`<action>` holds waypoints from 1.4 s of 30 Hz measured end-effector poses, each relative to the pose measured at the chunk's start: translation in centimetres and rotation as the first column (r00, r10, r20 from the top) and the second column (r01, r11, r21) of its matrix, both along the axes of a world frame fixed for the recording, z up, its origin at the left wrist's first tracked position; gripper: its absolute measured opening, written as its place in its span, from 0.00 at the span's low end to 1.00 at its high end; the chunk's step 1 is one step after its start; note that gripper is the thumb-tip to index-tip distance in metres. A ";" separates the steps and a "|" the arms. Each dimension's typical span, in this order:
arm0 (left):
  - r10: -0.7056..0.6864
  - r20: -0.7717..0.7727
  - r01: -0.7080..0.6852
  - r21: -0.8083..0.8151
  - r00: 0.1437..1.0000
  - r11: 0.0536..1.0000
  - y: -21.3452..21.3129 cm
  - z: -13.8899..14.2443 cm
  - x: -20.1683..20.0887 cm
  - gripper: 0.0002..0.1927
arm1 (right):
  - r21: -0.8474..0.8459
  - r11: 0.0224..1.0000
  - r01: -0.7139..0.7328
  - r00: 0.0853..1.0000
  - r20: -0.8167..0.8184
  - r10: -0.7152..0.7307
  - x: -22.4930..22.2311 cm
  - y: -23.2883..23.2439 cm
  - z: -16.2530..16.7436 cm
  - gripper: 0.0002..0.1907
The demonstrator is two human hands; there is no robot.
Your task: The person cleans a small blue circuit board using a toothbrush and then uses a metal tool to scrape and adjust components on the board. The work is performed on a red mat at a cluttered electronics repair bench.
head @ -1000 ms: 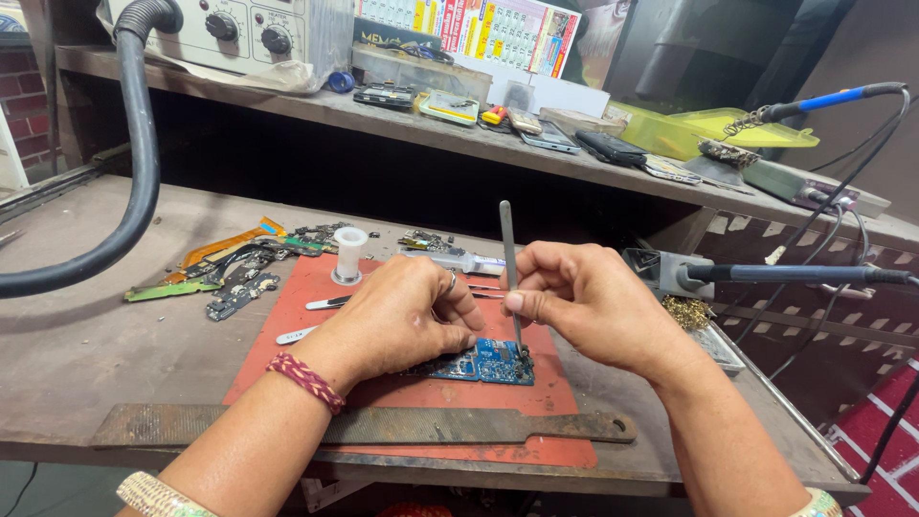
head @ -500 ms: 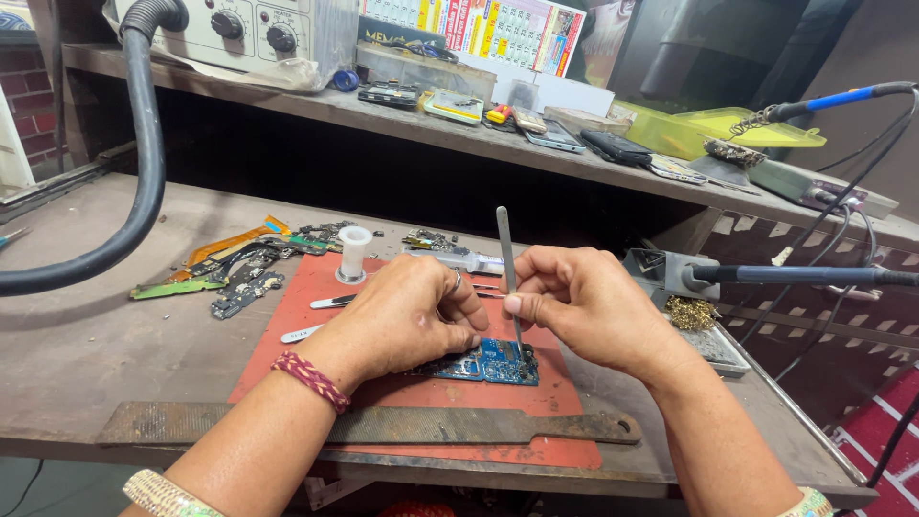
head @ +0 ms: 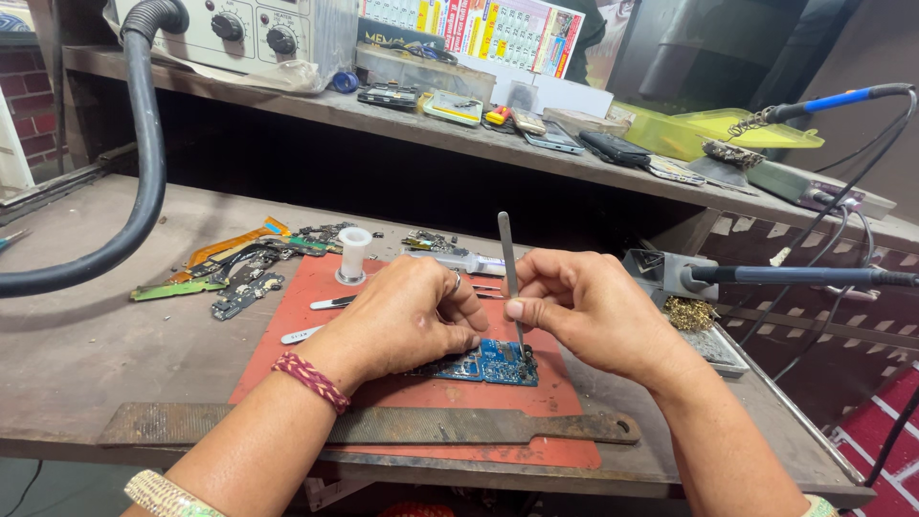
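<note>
— Where's the board sitting right now?

— The blue circuit board (head: 493, 362) is lying flat on the red mat (head: 306, 287) on the tabletop (head: 77, 354), just below and between my hands, its long axis running left to right.

— And what are your hands doing?

— My left hand (head: 407, 316) is curling down over the board's left end, fingers pressing it to the mat. My right hand (head: 584, 311) is pinching a thin metal tool (head: 510, 278) that is standing nearly upright, tip touching the board's right part. The right hand is nearer that spot.

— Anything crowding you?

— A long flat file (head: 383, 426) is lying across the mat's near edge. Tweezers (head: 330, 303) and a small white spool (head: 353, 254) are sitting to the left, a soldering iron stand (head: 670, 276) to the right. Nothing is standing between my fingers and the board.
</note>
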State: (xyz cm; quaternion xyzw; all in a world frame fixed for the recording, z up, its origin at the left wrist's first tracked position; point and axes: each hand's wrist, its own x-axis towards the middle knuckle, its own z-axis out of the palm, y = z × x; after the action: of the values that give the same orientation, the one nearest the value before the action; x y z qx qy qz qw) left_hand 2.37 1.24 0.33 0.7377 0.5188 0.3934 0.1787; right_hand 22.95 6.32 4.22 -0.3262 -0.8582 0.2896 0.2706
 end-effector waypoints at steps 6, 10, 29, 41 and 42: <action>-0.006 -0.004 0.006 0.004 1.000 1.000 0.0 -0.1 -0.1 0.07 | 0.018 1.000 0.003 1.000 -0.024 -0.003 0.1 -0.4 -0.3 0.10; -0.003 -0.008 0.003 0.006 1.000 1.000 0.1 0.0 -0.1 0.07 | 0.039 0.999 0.026 1.000 -0.013 -0.026 0.1 -0.4 -0.2 0.10; -0.008 0.008 0.008 0.008 1.000 1.000 0.2 -0.3 0.0 0.08 | 0.083 0.995 0.047 0.999 -0.031 -0.044 -0.5 -0.2 0.1 0.10; -0.009 0.032 0.006 0.102 0.999 0.995 0.5 -0.8 -0.3 0.08 | 0.092 0.995 0.027 0.999 -0.021 -0.026 -0.8 0.0 0.2 0.10; -0.003 0.041 -0.001 0.111 0.999 0.994 0.5 -0.8 -0.3 0.08 | 0.092 0.995 0.025 1.000 -0.021 -0.023 -0.9 0.0 0.2 0.10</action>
State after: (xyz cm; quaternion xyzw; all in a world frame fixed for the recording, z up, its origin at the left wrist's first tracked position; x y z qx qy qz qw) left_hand 2.09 1.78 -0.46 0.7385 0.4921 0.4364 0.1482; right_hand 22.07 6.33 4.42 -0.3206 -0.8640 0.2495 0.2975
